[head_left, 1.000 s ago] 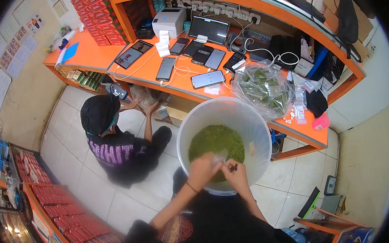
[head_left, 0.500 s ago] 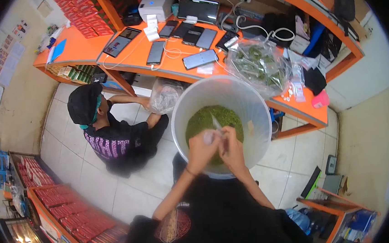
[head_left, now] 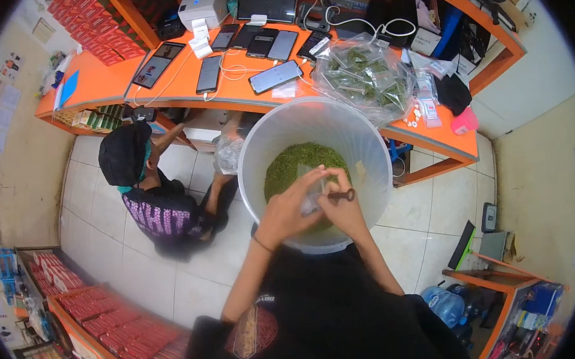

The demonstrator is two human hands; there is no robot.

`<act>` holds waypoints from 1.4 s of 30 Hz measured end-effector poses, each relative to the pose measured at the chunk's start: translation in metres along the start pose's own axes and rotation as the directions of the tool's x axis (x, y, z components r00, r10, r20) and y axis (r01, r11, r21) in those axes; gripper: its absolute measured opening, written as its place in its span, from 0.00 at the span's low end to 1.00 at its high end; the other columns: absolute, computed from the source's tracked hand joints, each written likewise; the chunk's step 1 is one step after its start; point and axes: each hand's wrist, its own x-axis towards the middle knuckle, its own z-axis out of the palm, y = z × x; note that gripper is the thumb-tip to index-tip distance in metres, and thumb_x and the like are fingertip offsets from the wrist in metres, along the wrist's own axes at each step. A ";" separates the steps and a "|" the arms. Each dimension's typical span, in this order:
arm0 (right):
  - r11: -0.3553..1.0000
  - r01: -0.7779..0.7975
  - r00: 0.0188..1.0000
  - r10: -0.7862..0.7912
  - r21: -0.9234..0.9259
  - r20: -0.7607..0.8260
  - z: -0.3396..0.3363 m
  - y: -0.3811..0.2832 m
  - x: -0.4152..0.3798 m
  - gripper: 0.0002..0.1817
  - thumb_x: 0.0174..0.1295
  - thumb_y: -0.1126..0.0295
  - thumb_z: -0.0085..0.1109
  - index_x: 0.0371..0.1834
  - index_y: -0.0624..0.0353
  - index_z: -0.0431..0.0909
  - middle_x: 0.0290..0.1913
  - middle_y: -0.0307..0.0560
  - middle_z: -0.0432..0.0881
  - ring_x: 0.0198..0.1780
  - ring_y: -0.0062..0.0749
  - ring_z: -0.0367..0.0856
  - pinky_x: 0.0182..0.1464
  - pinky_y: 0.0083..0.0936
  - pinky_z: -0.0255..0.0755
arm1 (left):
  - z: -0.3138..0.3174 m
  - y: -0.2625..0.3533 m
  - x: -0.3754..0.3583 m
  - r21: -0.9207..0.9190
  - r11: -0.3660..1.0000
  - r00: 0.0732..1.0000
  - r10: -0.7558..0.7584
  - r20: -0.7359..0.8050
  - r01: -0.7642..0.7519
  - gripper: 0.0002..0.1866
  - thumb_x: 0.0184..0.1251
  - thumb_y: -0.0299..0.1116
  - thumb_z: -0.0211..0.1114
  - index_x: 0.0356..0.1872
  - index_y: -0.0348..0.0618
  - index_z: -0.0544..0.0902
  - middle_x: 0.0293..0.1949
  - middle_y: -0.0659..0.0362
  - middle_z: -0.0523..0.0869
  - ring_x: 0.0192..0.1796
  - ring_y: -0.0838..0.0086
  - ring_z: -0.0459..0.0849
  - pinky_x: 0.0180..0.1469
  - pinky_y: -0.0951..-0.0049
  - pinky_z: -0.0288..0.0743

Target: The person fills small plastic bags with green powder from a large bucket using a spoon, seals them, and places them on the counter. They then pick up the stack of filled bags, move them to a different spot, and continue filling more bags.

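Both hands meet over the mouth of a large translucent white bucket, which holds a bed of green dried leaf material at its bottom. The left hand has its grip closed on a small clear plastic bag, pinching it from the left side, while the right hand closes on the same bag from the right and also has a small dark tool between its fingers; what kind of tool it is cannot be made out. The bag sits between the two hands, above the green material and inside the bucket's rim. Beyond the bucket, an orange tabletop carries a row of phones, a tablet, a white label printer and a big clear bag of small filled packets. To the left, another person in a black cap crouches on the tiled floor, handling a plastic bag under the tabletop.
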 end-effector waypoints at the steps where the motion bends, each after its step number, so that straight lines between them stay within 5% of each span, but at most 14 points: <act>1: 0.999 0.006 0.999 -0.004 -0.031 0.050 0.000 0.000 -0.001 0.19 0.56 0.78 0.55 0.52 0.58 0.67 0.19 0.36 0.68 0.22 0.17 0.66 0.26 0.20 0.60 | 0.001 -0.001 0.000 -0.018 1.000 1.000 0.002 -0.013 -0.002 0.41 0.47 0.28 0.76 0.67 0.47 0.69 0.65 0.53 0.75 0.64 0.55 0.77 0.63 0.61 0.74; 4: 0.999 -0.013 0.993 0.019 -0.051 0.114 -0.003 0.000 -0.001 0.19 0.56 0.77 0.56 0.51 0.57 0.67 0.19 0.35 0.68 0.22 0.16 0.66 0.26 0.20 0.60 | -0.006 -0.003 0.000 0.028 0.999 0.996 -0.038 0.084 0.036 0.43 0.46 0.30 0.77 0.68 0.47 0.66 0.65 0.53 0.76 0.64 0.54 0.77 0.63 0.61 0.75; 15: 0.996 -0.014 0.979 0.031 -0.086 0.203 -0.009 0.007 0.008 0.15 0.58 0.76 0.57 0.48 0.56 0.68 0.20 0.33 0.70 0.24 0.15 0.66 0.27 0.17 0.59 | -0.012 -0.018 -0.005 0.094 0.995 1.000 0.018 -0.012 -0.017 0.33 0.50 0.35 0.77 0.59 0.45 0.74 0.56 0.53 0.81 0.55 0.55 0.83 0.54 0.62 0.79; 18: 0.994 -0.002 0.965 -0.025 0.105 0.260 -0.013 0.019 0.017 0.12 0.64 0.74 0.58 0.49 0.58 0.69 0.25 0.34 0.75 0.25 0.16 0.70 0.28 0.16 0.62 | -0.015 -0.029 -0.005 0.108 0.992 0.992 0.075 -0.099 -0.064 0.31 0.50 0.36 0.78 0.56 0.43 0.77 0.52 0.53 0.83 0.53 0.57 0.84 0.53 0.64 0.79; 20: 0.919 -0.176 0.945 0.058 0.353 0.321 -0.020 0.016 0.026 0.10 0.70 0.70 0.56 0.50 0.60 0.72 0.32 0.37 0.79 0.28 0.17 0.76 0.29 0.16 0.68 | -0.016 -0.035 -0.004 0.117 0.989 0.983 0.108 -0.149 -0.090 0.31 0.50 0.36 0.78 0.56 0.42 0.77 0.51 0.52 0.84 0.52 0.59 0.85 0.53 0.65 0.80; 22: 0.941 -0.121 0.965 0.036 0.317 0.260 -0.020 0.020 0.044 0.10 0.71 0.68 0.55 0.46 0.64 0.76 0.36 0.43 0.82 0.29 0.19 0.79 0.31 0.19 0.73 | -0.018 -0.039 -0.003 0.031 0.999 0.938 0.026 -0.345 -0.016 0.32 0.51 0.33 0.78 0.58 0.40 0.76 0.50 0.51 0.85 0.52 0.60 0.85 0.52 0.67 0.79; 24: 0.988 0.043 0.970 -0.006 -0.147 0.243 -0.018 0.020 0.064 0.13 0.71 0.66 0.55 0.42 0.67 0.78 0.37 0.49 0.83 0.29 0.25 0.82 0.32 0.25 0.74 | -0.019 -0.046 -0.003 -0.048 0.998 0.914 -0.062 -0.402 0.047 0.33 0.52 0.32 0.78 0.60 0.39 0.75 0.52 0.52 0.84 0.51 0.65 0.85 0.51 0.70 0.79; 25: 0.988 0.036 0.970 0.001 -0.147 0.243 -0.013 0.026 0.076 0.13 0.71 0.66 0.55 0.42 0.67 0.78 0.37 0.49 0.83 0.29 0.25 0.82 0.32 0.25 0.74 | -0.019 -0.049 -0.004 -0.125 0.987 0.881 -0.143 -0.452 0.097 0.34 0.52 0.31 0.79 0.61 0.38 0.75 0.53 0.52 0.84 0.50 0.70 0.85 0.49 0.73 0.79; 27: 0.948 0.206 0.889 -0.078 -0.242 0.451 0.010 0.048 0.100 0.14 0.70 0.66 0.54 0.43 0.70 0.78 0.37 0.53 0.83 0.31 0.36 0.85 0.36 0.33 0.76 | -0.019 -0.055 -0.006 -0.368 0.917 0.824 -0.327 -0.462 0.157 0.36 0.53 0.27 0.78 0.64 0.36 0.72 0.58 0.51 0.81 0.44 0.79 0.83 0.47 0.78 0.77; 30: 0.864 0.309 0.862 -0.078 -0.396 0.501 0.051 0.075 0.122 0.13 0.68 0.69 0.52 0.47 0.68 0.78 0.37 0.56 0.83 0.34 0.44 0.86 0.40 0.38 0.76 | -0.017 -0.068 -0.007 -0.305 0.944 0.845 -0.262 -0.467 0.124 0.37 0.53 0.25 0.77 0.65 0.35 0.71 0.60 0.49 0.79 0.42 0.80 0.83 0.47 0.78 0.77; 34: 0.860 0.474 0.726 -0.260 -0.189 0.636 0.093 0.144 0.105 0.11 0.68 0.71 0.49 0.46 0.67 0.78 0.38 0.55 0.83 0.36 0.43 0.85 0.43 0.38 0.77 | -0.019 -0.064 -0.006 -0.338 0.935 0.839 -0.269 -0.473 0.110 0.37 0.53 0.23 0.77 0.66 0.33 0.70 0.60 0.49 0.78 0.42 0.80 0.83 0.48 0.77 0.77; 36: 0.972 0.233 0.724 -0.147 -0.039 0.674 0.098 0.141 0.081 0.10 0.68 0.72 0.49 0.45 0.64 0.78 0.40 0.53 0.84 0.38 0.40 0.85 0.45 0.37 0.77 | -0.019 -0.064 -0.005 -0.432 0.900 0.806 -0.299 -0.512 0.059 0.36 0.51 0.27 0.78 0.64 0.35 0.73 0.56 0.49 0.83 0.52 0.75 0.83 0.59 0.71 0.74; 37: 0.990 0.097 0.652 0.014 -0.101 0.758 0.093 0.135 0.078 0.10 0.71 0.72 0.48 0.44 0.65 0.78 0.42 0.49 0.84 0.41 0.35 0.84 0.47 0.33 0.78 | -0.019 -0.064 -0.004 -0.432 0.900 0.802 -0.304 -0.514 0.064 0.36 0.51 0.27 0.78 0.64 0.35 0.73 0.56 0.49 0.83 0.52 0.75 0.83 0.59 0.71 0.74; 42: 0.951 -0.309 0.641 0.187 0.028 0.744 0.031 0.097 0.073 0.12 0.75 0.66 0.47 0.45 0.64 0.77 0.44 0.49 0.84 0.44 0.30 0.83 0.50 0.27 0.78 | -0.020 -0.063 -0.003 -0.414 0.904 0.800 -0.327 -0.504 0.109 0.35 0.51 0.25 0.78 0.62 0.33 0.73 0.55 0.50 0.83 0.45 0.80 0.84 0.55 0.74 0.75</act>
